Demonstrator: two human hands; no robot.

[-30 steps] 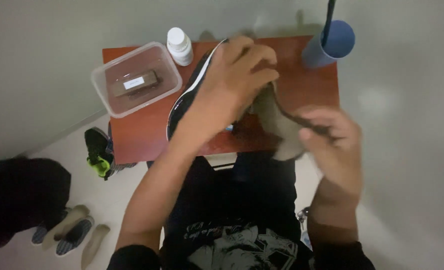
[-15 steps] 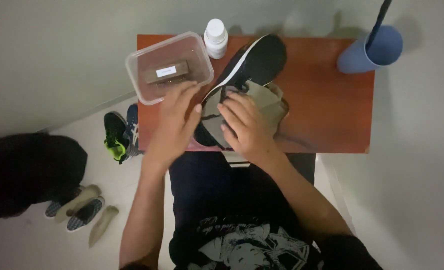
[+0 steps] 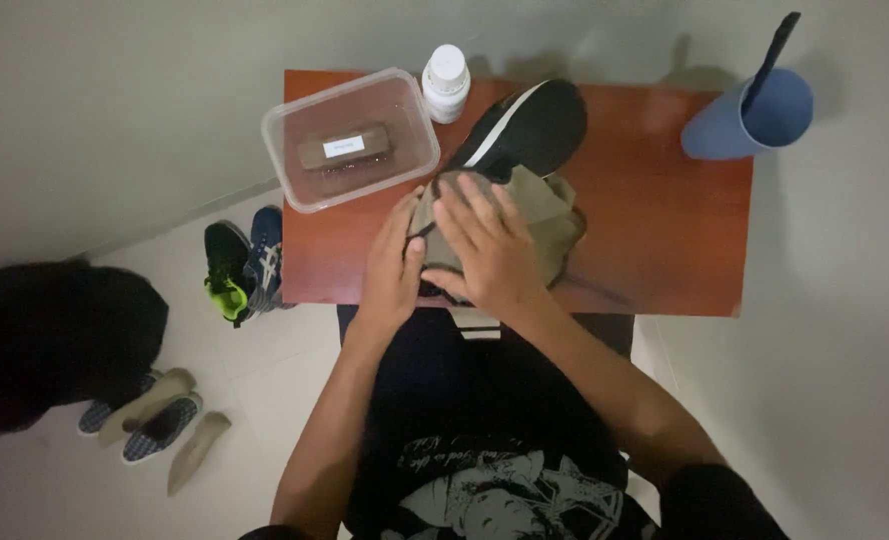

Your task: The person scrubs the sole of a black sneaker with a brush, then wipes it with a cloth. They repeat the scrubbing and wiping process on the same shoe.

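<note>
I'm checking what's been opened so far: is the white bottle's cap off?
No, the white bottle stands at the back edge of the table with its white cap on top, beside the clear plastic container.

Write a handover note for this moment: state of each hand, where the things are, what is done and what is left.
Left hand: steadies the near end of the black shoe on the table.
Right hand: pressed flat on the olive cloth draped over the shoe.
Around: clear plastic tub holding a brush, white bottle, blue cup with a dark stick in it.
Done: cloth is on the shoe.
Left: the toe end is uncovered; how clean it is cannot be told.
</note>
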